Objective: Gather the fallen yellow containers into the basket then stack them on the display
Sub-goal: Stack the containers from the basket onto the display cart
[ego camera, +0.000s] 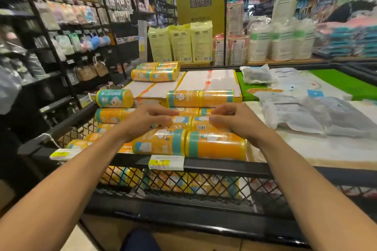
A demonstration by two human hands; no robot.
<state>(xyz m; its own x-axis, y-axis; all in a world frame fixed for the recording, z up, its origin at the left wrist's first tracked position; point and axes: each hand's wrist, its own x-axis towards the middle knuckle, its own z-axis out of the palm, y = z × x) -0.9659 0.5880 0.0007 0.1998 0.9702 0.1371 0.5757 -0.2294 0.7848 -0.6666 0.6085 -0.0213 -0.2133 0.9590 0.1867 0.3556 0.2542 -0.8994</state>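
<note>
Black mesh display bin (204,166) nearest, price tag (166,162) clipped on its front rail. Yellow containers all lie on their sides inside the bin. The front pair (159,141) sits end to end just behind the rail, with more visible through the mesh below.

Left hand (142,120) and right hand (236,121) are both over the second-row pair (201,124), facing each other. Fingers (161,111) on both are half-curled with the thumb close under the tips, a narrow gap. Cannot tell if they grip the containers or only rest on them.

Behind the hands is another pair (182,98), and a single container (114,98) tops the stack at left. Four more (155,71) sit on flat white boxes (208,80) farther back.

Right side: clear bagged goods (295,114) on a pale surface, green mat (342,81) beyond. Far back are pale yellow packs (181,45) and paper cup stacks (281,45). Wire racks (61,26) of hanging goods on the left.
</note>
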